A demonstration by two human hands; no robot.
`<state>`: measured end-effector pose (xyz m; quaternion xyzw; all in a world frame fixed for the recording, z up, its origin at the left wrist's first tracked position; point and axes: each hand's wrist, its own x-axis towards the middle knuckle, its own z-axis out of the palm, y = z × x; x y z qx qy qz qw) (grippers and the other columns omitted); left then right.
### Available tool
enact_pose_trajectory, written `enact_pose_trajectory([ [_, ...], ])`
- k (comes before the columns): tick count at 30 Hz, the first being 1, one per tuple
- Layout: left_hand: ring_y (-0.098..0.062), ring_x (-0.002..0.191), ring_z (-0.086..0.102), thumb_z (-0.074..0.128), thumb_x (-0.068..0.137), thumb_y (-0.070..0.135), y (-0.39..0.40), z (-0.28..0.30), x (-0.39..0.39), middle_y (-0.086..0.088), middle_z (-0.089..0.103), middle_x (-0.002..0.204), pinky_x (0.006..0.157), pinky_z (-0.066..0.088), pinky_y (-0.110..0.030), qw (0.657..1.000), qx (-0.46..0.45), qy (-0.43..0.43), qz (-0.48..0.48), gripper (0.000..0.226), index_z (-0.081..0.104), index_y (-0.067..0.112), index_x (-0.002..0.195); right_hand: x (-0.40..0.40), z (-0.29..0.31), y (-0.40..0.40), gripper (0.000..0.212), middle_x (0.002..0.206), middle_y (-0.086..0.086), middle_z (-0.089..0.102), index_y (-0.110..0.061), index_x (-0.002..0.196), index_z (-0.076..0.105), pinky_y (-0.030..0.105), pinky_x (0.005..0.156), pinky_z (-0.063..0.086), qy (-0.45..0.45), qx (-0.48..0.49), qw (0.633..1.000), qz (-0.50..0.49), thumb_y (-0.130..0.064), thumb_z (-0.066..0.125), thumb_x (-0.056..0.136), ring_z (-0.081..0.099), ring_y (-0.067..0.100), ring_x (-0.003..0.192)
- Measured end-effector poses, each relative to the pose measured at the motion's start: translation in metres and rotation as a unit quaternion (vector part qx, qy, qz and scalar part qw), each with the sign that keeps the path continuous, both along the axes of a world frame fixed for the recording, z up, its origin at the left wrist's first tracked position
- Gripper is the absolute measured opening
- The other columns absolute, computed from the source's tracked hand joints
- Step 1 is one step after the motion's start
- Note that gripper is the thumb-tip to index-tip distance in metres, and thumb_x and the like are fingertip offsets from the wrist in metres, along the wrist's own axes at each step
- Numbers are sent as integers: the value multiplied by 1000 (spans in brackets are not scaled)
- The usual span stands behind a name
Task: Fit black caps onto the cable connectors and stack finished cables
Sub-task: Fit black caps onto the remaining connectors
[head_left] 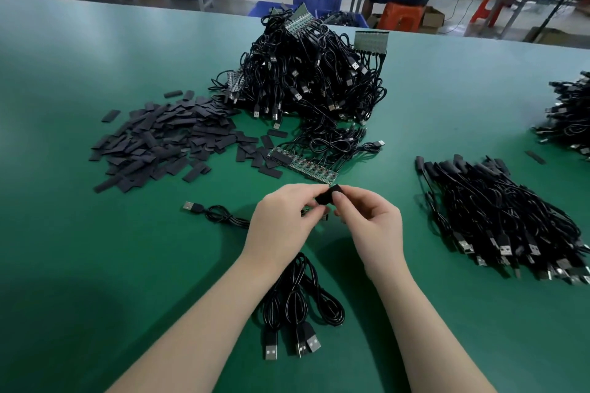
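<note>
Loose caps (166,140): a spread heap of flat black caps lies on the green table (95,265), far left of the hands.
Cable under work (217,214): its USB plug points left; the cord runs right, under the left hand.
Left hand (281,226): fingers curled, pinching the left end of the black cap (329,196); a small connector shows just below the fingertips.
Black cap: held above the table between both hands — right in the middle of the view.
Right hand (370,226): thumb and forefinger pinch the cap's right end, other fingers curled.
Near bundle (297,306): three coiled cables lie between the forearms, plugs toward the person.
Uncapped heap (313,80): a tangled mound behind the hands, green board strips among it.
Finished stack (504,217): capped cables laid side by side at right — well apart from the hands.
</note>
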<state>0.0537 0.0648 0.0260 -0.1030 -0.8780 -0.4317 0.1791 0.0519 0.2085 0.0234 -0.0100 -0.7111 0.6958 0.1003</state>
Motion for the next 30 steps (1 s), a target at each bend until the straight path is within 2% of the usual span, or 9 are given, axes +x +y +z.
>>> enact_pose_trajectory([
  [3,-1,99,61,70,85,12,-4,0,0,9,71,111,88,49,-19,1000,0,17,0,35,71,24,117,2,1,-2,28,86,-3,76,-33,96,75,18,75,55,8,-6,999,33,-6,74,85,69,6,79],
  [7,1,97,61,69,83,7,-10,-2,1,9,72,108,86,47,-12,999,28,-10,-17,37,73,25,115,2,0,-2,36,89,-13,77,-35,98,73,15,80,53,26,19,997,68,-3,76,82,71,3,87],
  [15,2,93,63,72,84,15,-10,-4,1,14,72,97,80,48,-9,998,50,-19,-17,23,76,29,103,2,-1,0,26,82,-11,76,-29,82,76,14,74,52,50,43,997,43,-4,80,77,71,4,79],
  [17,1,91,63,72,84,17,-10,-3,2,16,70,94,79,50,-13,999,41,-23,-10,21,76,29,101,2,-1,0,24,79,-10,76,-27,78,76,14,72,51,52,47,997,40,-4,81,76,70,3,76],
  [19,-1,95,62,69,85,22,-10,-2,3,16,70,101,81,51,-19,1000,-7,-15,-8,24,73,32,107,1,-2,0,20,77,-10,75,-25,77,75,13,70,51,47,49,997,35,-5,80,78,68,2,73],
  [22,-10,118,54,66,88,36,-8,-3,2,13,61,128,98,39,-28,979,-203,-14,-8,52,52,29,138,-2,-5,2,16,73,-10,73,-24,74,74,12,66,49,21,42,999,-7,-11,79,81,63,0,67],
  [24,-14,127,46,60,91,41,-7,-7,0,10,52,137,104,33,-31,961,-274,-48,7,61,39,25,147,-4,-6,5,13,73,-10,73,-23,74,73,12,65,48,3,35,999,-35,-15,79,83,63,0,67],
  [26,-14,125,46,55,95,42,-9,-12,-2,11,53,134,104,31,-31,958,-282,-57,14,49,48,28,141,-6,-7,9,11,73,-10,73,-21,76,72,10,63,47,-5,33,998,-54,-17,78,84,63,0,67],
  [30,-13,112,51,57,94,44,-11,-12,-4,15,61,116,96,32,-28,966,-253,-51,27,25,68,35,114,-6,-7,9,8,79,-4,75,-21,80,71,13,66,49,-19,20,997,-73,-20,78,84,69,7,73],
])
